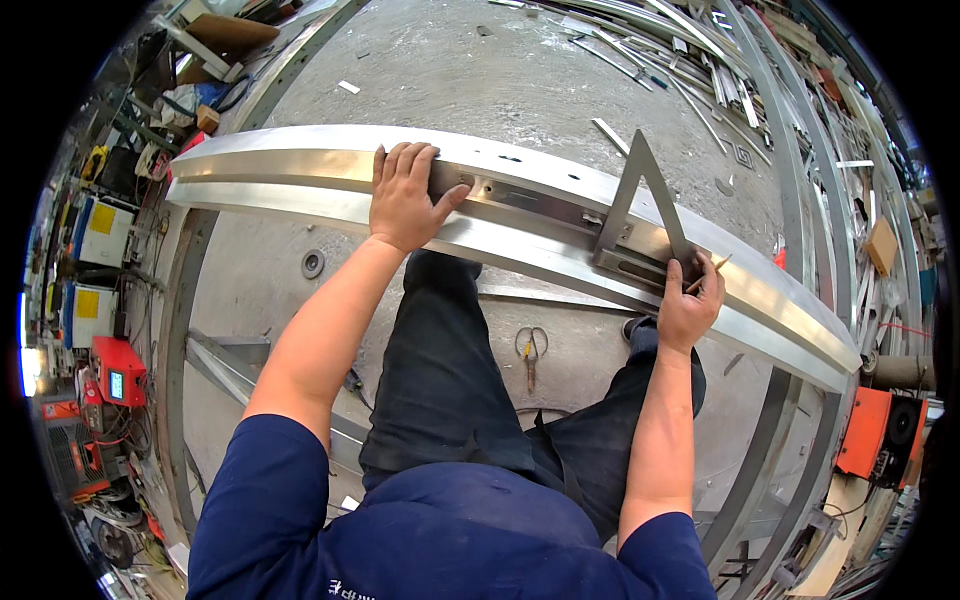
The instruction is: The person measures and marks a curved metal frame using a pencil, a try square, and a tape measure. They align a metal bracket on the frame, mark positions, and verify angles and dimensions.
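A long silver metal profile (530, 240) with a groove along it lies across in front of me. My left hand (407, 196) rests flat on it, fingers toward the far edge and thumb spread. Beside that thumb, a narrow shiny metal strip (535, 203) with holes sits in the groove. Farther right, a grey metal triangle square (655, 172) stands upright on the profile, its slotted base (632, 266) toward me. My right hand (688, 308) is closed around a thin pencil (722, 265), its fingertips against the square's right end.
Metal frame rails (192, 270) support the profile at both sides. Scissors (531, 355) and a round disc (313, 263) lie on the floor. Metal offcuts (690, 60) are heaped at the far right. A red machine (118, 371) stands left, an orange one (868, 432) right.
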Motion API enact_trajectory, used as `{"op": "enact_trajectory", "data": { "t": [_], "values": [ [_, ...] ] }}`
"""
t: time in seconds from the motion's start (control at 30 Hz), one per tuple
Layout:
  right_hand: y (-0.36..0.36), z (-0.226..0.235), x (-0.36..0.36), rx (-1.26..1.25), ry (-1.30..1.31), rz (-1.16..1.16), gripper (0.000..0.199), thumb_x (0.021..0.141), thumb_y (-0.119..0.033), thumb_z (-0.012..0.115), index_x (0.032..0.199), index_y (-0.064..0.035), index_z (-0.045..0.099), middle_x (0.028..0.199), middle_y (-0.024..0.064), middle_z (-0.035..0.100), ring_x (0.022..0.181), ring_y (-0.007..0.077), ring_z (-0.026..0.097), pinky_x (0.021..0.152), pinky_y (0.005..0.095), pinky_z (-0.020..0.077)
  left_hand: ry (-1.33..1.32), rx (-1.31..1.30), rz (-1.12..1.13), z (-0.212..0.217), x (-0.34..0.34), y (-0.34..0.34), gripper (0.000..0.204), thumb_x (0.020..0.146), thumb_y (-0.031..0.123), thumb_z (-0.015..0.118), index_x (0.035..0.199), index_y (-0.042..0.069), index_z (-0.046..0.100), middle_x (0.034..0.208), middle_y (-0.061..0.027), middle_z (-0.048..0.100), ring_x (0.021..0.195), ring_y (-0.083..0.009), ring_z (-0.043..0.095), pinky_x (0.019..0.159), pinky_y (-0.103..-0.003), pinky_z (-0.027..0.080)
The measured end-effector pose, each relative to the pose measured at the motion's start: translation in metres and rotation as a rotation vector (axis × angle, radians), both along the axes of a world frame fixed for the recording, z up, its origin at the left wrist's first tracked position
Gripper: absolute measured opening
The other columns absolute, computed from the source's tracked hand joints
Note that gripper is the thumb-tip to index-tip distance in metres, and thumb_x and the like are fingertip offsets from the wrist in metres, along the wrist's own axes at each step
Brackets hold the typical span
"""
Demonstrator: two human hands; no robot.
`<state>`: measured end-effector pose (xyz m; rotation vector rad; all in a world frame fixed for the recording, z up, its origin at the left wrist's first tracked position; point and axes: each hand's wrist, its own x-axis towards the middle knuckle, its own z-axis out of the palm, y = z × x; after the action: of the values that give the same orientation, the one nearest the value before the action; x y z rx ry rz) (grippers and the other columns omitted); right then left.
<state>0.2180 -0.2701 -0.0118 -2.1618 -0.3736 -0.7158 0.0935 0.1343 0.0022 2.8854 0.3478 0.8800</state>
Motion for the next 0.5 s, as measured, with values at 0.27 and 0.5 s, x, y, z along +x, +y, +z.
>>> {"op": "enact_trajectory", "data": {
  "t": [0.27, 0.5],
  "values": [
    [0.0, 0.012, -0.001, -0.044, 0.089, 0.025, 0.033, 0.089, -0.017, 0.084, 0.117, -0.0034, 0.072, 0.107, 0.012, 0.069, 0.103, 0.0314, 0.064, 0.092, 0.0434, 0.0509, 0.007, -0.012, 0.008, -0.001, -0.001, 0.001, 0.073, 0.094, 0.064, 0.068, 0.138, 0.006, 0.057, 0.143, -0.0118, 0.058, 0.145, -0.033, 0.043, 0.13, -0.053, 0.017],
    [-0.008, 0.021, 0.008, -0.252, -0.026, 0.08, 0.025, 0.092, -0.01, 0.079, 0.114, -0.0009, 0.07, 0.105, 0.0112, 0.068, 0.096, 0.0287, 0.065, 0.086, 0.0402, 0.0533, -0.002, -0.031, -0.008, -0.003, 0.001, 0.002, 0.075, 0.095, 0.066, 0.065, 0.14, 0.006, 0.057, 0.145, -0.0112, 0.057, 0.146, -0.032, 0.042, 0.131, -0.054, 0.015]
  ]
}}
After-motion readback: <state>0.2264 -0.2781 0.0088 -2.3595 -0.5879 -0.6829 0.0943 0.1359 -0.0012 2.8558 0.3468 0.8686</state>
